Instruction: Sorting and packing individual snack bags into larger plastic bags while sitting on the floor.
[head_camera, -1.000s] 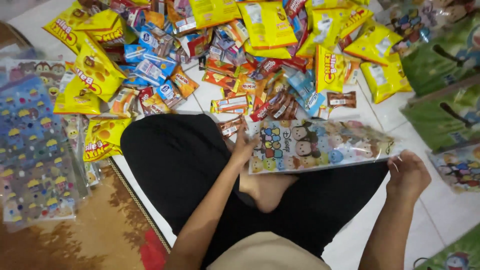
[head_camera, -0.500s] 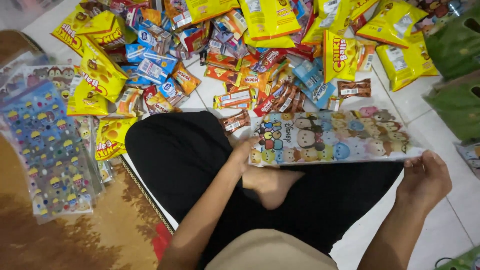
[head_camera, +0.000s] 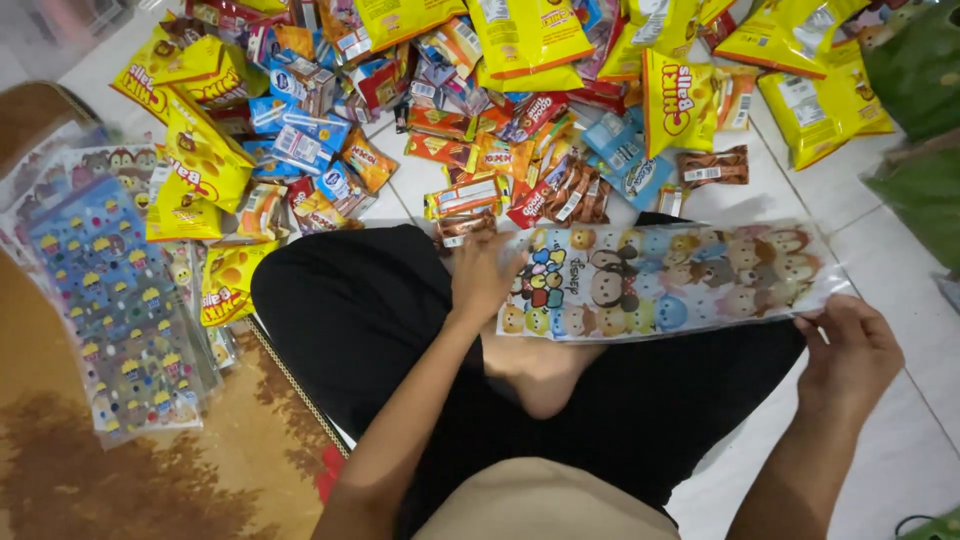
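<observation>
At frame centre, across our lap, we hold the long clear plastic bag printed with cartoon faces (head_camera: 665, 282) flat: left hand (head_camera: 487, 275) pressing one end, right hand (head_camera: 850, 350) pinching the other. We keep it taut.

- Bright, even indoor light from overhead; colours come out saturated and warm.
- Shadows are soft and short; a faint one lies under the left hand (head_camera: 482, 275) on the black trousers (head_camera: 360, 320), which lose nearly all fold detail.
- Glare streaks the clear patterned bag (head_camera: 665, 280) and the glossy yellow snack packets (head_camera: 680, 100).
- The white floor tiles (head_camera: 900, 300) look slightly washed out.
- The wide lens bends the edges; the top-left corner and green bags (head_camera: 925, 130) at right are soft and blurred.
</observation>
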